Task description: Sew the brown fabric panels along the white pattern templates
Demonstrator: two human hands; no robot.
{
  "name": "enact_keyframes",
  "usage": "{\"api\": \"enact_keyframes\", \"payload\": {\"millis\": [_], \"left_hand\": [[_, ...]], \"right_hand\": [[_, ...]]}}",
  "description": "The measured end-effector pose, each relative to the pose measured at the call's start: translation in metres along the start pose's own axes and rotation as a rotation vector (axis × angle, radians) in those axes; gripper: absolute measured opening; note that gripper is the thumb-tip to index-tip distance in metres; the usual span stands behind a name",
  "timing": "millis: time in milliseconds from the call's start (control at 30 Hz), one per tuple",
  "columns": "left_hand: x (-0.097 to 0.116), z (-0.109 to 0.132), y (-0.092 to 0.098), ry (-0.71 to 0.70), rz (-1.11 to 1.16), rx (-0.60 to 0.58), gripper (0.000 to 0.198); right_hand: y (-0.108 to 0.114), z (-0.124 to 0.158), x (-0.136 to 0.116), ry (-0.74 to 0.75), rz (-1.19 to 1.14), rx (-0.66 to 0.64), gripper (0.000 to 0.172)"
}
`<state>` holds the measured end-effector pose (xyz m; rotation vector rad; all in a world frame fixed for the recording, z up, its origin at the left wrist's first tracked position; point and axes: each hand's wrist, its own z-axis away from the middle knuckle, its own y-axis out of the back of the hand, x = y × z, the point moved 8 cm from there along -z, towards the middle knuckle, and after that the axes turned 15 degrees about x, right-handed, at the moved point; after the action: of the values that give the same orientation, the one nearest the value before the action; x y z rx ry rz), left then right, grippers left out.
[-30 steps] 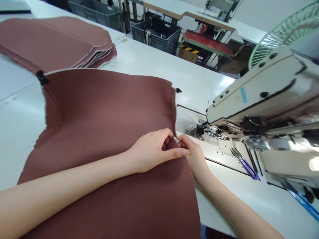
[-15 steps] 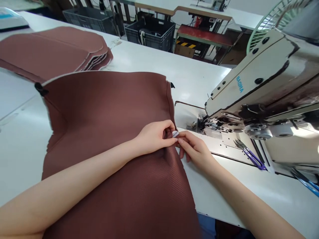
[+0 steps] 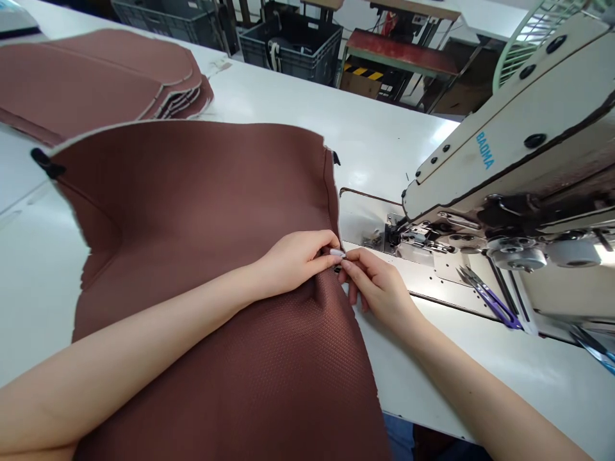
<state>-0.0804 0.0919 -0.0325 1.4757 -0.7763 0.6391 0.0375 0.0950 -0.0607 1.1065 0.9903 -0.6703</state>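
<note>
A large brown leather-like panel (image 3: 206, 198) with a textured underside part lies across the table in front of me, its far edge raised. My left hand (image 3: 307, 259) is closed in a pinch on the panel's right edge, bunching it into folds. My right hand (image 3: 377, 278) pinches at the same spot from the right, fingertips meeting those of my left hand. A small white piece (image 3: 337, 253) shows between the fingertips; its kind is not clear. Black tabs (image 3: 47, 163) stick out at the panel's far corners.
A sewing machine (image 3: 509, 153) stands close on the right. Purple-handled scissors (image 3: 490, 301) and blue-handled scissors (image 3: 596, 349) lie near its base. Brown panels (image 3: 100, 80) are stacked at the far left. Grey crates (image 3: 291, 51) stand beyond the white table (image 3: 384, 137).
The view has shifted slightly. The small white piece has turned and now lies flatter between the fingertips. Both hands keep pinching at the panel's right edge.
</note>
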Motion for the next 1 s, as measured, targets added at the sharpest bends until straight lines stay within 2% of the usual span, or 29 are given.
{"api": "enact_keyframes", "payload": {"millis": [133,633,1000], "left_hand": [[0.0028,-0.0009,-0.0014,-0.038,0.025,-0.038,0.013],[0.0026,-0.0016,-0.0041,-0.043,-0.060,0.018,0.009],[0.0029,-0.0012,-0.0053,-0.062,-0.085,0.065,0.011]], "right_hand": [[0.0007,-0.0006,0.0002,0.012,0.033,0.016,0.022],[0.0031,-0.0008,-0.0037,0.018,0.041,0.028,0.022],[0.0031,-0.0009,-0.0009,-0.081,-0.015,0.059,0.027]]}}
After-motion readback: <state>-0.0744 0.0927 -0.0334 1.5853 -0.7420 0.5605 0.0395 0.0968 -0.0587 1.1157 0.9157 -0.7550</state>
